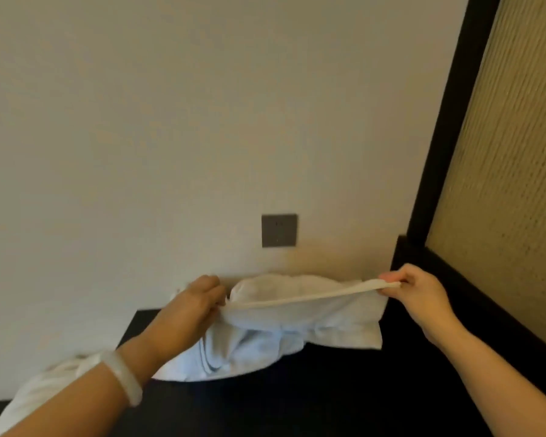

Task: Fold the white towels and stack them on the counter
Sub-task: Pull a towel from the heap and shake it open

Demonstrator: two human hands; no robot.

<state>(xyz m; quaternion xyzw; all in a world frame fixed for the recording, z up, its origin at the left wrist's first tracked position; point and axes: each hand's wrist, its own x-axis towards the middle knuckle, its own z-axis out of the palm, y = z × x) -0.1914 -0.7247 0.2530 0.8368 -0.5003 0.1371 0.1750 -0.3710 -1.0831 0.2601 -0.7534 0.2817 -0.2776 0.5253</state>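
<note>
A white terry-cloth towel (300,323) lies bunched on the flat black surface (328,395), close against the plain cream wall (171,121). Its upper hem is lifted and drawn into a nearly straight line between two hands. The left hand (196,305) grips the hem's left end, its fingers (216,298) curled in over the cloth (the fingertips themselves are hidden behind the knuckles). The right hand (415,293) pinches the hem's right end between thumb and fingers. It is a little higher than the left, so the edge slopes up toward the right. Below the taut hem the rest of the towel sags in soft folds onto the surface, and its lower right corner lies flat there.

A pale translucent bangle (125,376) circles the left wrist. Beneath that forearm, at the lower left, a second heap of white cloth (41,389) shows, too blurred to tell what it rests on. A grey square wall plate (279,230) sits on the wall just above the towel. To the right stands a black frame (448,152) around a textured golden panel (511,184).
</note>
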